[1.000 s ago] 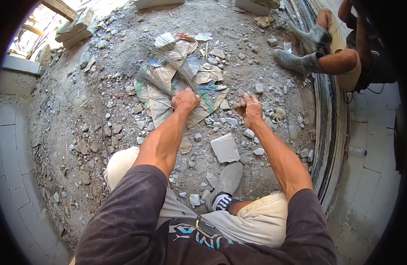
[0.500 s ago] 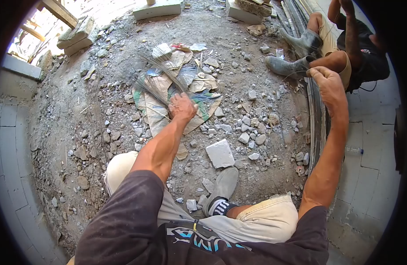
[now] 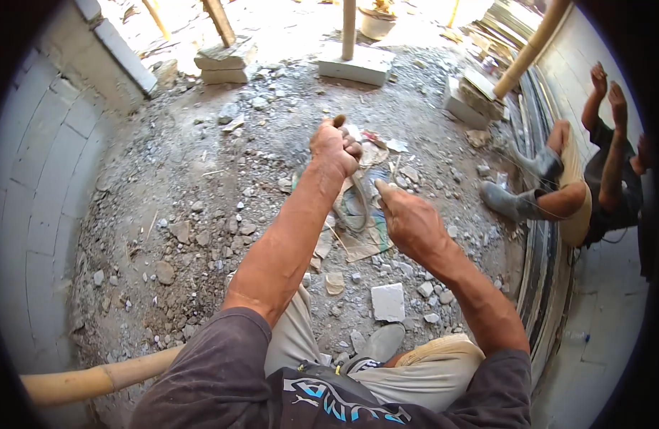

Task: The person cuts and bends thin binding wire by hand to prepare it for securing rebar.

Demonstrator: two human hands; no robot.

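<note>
My left hand (image 3: pixel 336 148) is raised in front of me, closed in a fist with the thumb on top. A bent bundle of thin grey wire (image 3: pixel 355 209) hangs under the fist and seems gripped in it; the fingers hide the grip itself. My right hand (image 3: pixel 414 220) is just right of the bundle, with curled fingers and the thumb pressed forward. Anything in that pinch is too fine to make out. Below both hands, a crumpled, torn sack (image 3: pixel 369 242) lies on the rubble, partly covered by the wire and my hands.
A white block piece (image 3: pixel 388 302) lies before my shoe. Wooden posts stand on concrete blocks (image 3: pixel 356 66) at the back. A co-worker in rubber boots (image 3: pixel 510 201) sits at the right, beside long strips along the wall. A bamboo pole (image 3: pixel 108 377) is at lower left.
My left hand has lifted from the sack with the wire bundle. My right hand has come in from the far right to beside it. The view has tilted up; the co-worker's hands are raised apart.
</note>
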